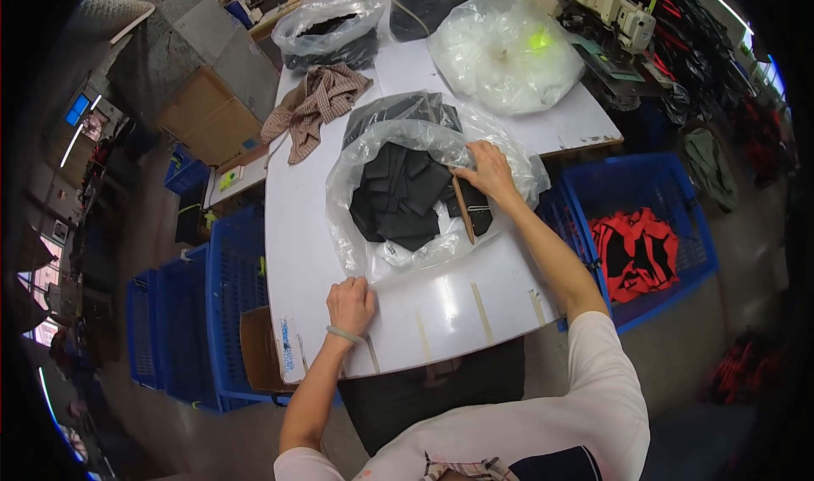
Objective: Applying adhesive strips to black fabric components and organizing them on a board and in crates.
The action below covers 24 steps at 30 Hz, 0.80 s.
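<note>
A clear plastic bag (340, 194) stands open on the white table, its rim spread wide. Inside lie many flat black fabric pieces (398, 184), piled loosely. My right hand (492, 174) is closed on the bag's right rim. Just below its thumb, a narrow brown strip (464, 210) slants down beside a dark piece with light lines; whether the fingers also grip the strip, I cannot tell. My left hand (350, 305), a pale band at its wrist, is curled closed at the bag's near edge and pinches the plastic there.
Behind the bag stand another bag of black pieces (326, 36) and a puffed clear bag (509, 53). A checked cloth (315, 100) lies at the back left. Blue crates flank the table; the right crate (632, 172) holds red-and-black pieces. A sewing machine (593, 11) sits at the far right.
</note>
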Tool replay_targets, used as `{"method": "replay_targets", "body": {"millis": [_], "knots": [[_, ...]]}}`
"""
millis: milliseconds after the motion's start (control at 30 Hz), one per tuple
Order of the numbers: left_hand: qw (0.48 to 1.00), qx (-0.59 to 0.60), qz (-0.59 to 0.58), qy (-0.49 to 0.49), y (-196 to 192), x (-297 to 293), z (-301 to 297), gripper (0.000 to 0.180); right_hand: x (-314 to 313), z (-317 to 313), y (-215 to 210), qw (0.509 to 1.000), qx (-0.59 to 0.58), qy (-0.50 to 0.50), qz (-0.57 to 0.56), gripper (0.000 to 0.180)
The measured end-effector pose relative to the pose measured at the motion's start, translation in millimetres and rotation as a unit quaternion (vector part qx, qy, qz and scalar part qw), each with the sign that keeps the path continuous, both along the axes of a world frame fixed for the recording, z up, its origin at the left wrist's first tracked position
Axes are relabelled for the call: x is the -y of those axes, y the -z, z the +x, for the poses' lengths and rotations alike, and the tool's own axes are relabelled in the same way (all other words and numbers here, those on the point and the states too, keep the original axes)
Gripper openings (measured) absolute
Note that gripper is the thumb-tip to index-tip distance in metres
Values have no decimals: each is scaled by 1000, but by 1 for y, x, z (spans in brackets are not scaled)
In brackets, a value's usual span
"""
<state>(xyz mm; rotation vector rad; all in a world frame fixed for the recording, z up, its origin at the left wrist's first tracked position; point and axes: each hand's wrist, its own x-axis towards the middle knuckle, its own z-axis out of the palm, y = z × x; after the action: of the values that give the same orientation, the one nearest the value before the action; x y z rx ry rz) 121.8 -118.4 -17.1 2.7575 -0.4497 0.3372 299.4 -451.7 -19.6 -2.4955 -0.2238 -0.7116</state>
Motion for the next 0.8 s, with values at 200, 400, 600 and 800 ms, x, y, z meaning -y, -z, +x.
{"method": "replay_targets", "body": {"millis": [200,400,600,800], "knots": [[997,-28,-71,4,27,-3,-45,13,4,-22,17,1000,-14,8,10,33],[999,-5,-53,-9,34,-12,-52,14,9,-41,-42,981,60,131,133,22],[995,-27,-87,-35,42,-17,-53,27,-48,-86,-66,992,92,61,60,23],[991,-34,-116,-50,39,-4,-48,30,-50,-85,16,990,-50,132,-20,48]]}}
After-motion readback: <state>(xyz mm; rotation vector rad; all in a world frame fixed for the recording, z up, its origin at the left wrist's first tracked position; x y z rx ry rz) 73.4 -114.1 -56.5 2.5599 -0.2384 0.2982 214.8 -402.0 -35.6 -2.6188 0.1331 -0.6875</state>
